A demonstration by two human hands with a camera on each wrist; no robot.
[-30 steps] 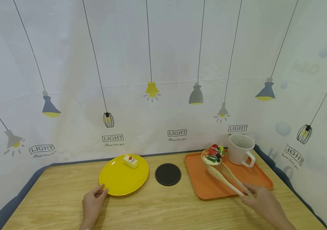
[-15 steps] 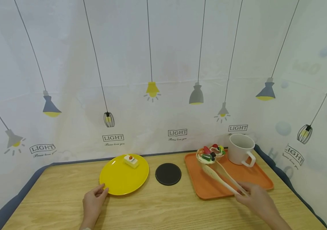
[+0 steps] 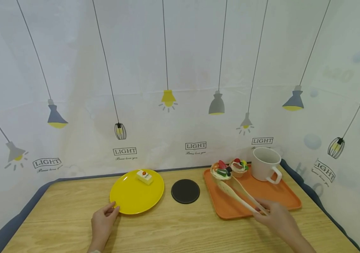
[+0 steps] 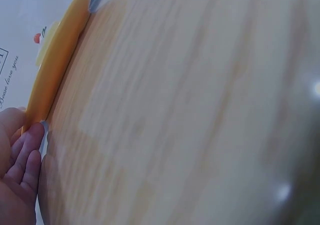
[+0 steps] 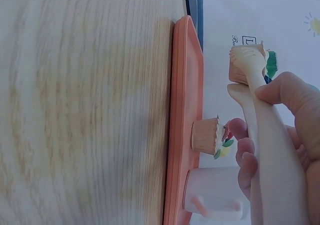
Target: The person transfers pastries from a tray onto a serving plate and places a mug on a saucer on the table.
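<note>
My right hand point(image 3: 276, 219) grips pale tongs point(image 3: 238, 198), thumb on one arm and fingers curled round the other. A fruit-topped cupcake point(image 3: 221, 171) is held between the tongs' tips, raised off the orange tray point(image 3: 227, 211) in the right wrist view. A second fruit-topped cupcake point(image 5: 205, 136) stands on that tray, beside a white mug point(image 3: 263, 167). My left hand point(image 3: 103, 223) pinches the near-left rim of a yellow plate point(image 3: 132, 200); in the left wrist view the thumb is above the rim and fingers are below. A small cake slice point(image 3: 144, 177) sits on the plate.
Between plate and tray lies a round black coaster point(image 3: 185, 191) on the wooden table point(image 3: 167, 232). Behind the table's far edge hangs a white curtain point(image 3: 142, 119) printed with lamps. The mug's handle points toward the near right.
The tongs and the cupcake in them have moved left, away from the second cupcake, which now shows more fully. My left hand stays at the plate's rim.
</note>
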